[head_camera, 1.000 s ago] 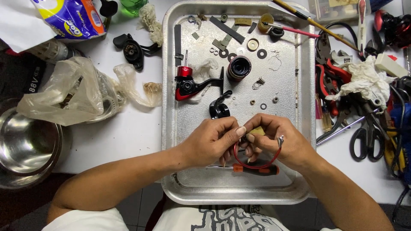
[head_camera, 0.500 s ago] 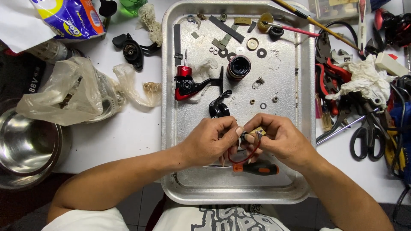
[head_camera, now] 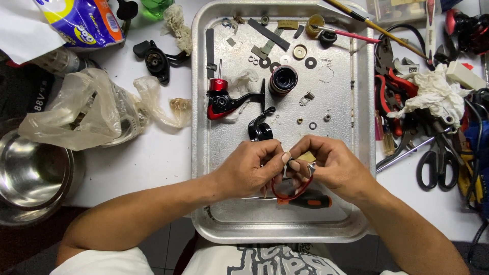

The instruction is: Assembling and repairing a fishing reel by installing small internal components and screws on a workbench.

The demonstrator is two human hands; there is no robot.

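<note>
Both my hands meet over the near half of a metal tray (head_camera: 359, 102). My left hand (head_camera: 252, 168) and my right hand (head_camera: 333, 165) pinch a small reel part with a thin red wire loop (head_camera: 288, 191) hanging from it; the part itself is mostly hidden by my fingers. An orange-and-black screwdriver (head_camera: 305, 201) lies on the tray just under the hands. Farther up the tray lie a red and black reel body (head_camera: 224, 99), a black spool (head_camera: 283, 80), a black curved piece (head_camera: 261, 128) and several washers and small parts.
Right of the tray lie scissors (head_camera: 435, 168), red-handled pliers (head_camera: 395, 89), a white rag (head_camera: 433, 97) and other tools. To the left are a crumpled plastic bag (head_camera: 76, 109), a black reel cover (head_camera: 155, 61) and a steel bowl (head_camera: 30, 178).
My fingers have shifted on the small part, and the red wire loop has swung from the right to hang lower between my hands. Everything on the tray stays put.
</note>
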